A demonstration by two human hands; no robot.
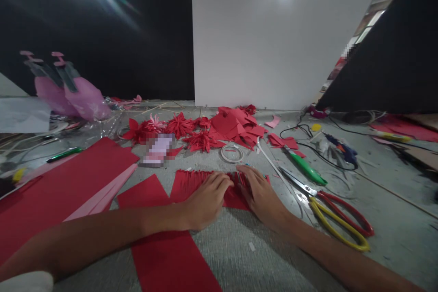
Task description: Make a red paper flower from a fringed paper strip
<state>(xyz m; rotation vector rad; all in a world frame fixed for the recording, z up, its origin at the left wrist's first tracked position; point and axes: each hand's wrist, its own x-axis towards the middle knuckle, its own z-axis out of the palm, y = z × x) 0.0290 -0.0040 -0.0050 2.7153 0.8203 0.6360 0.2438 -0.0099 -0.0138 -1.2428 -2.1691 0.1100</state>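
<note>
A strip of red paper with a fringed far edge (pixel 191 181) lies flat on the grey surface in front of me. My left hand (pixel 205 200) rests on its middle, fingers curled down onto the paper. Just to the right, my right hand (pixel 262 194) presses on the strip's right end, fingers stretched forward and close together. The two hands nearly touch at the fingertips. Neither hand lifts anything. A long red paper sheet (pixel 164 246) runs under my left forearm.
Scissors with red and yellow handles (pixel 333 216) lie right of my right hand, beside a green-handled cutter (pixel 306 169). Red paper flowers (pixel 181 127), folded red pieces (pixel 236 125) and a tape ring (pixel 232 153) sit beyond. Large red sheets (pixel 61 182) lie left; a glue gun (pixel 340 150) and cables right.
</note>
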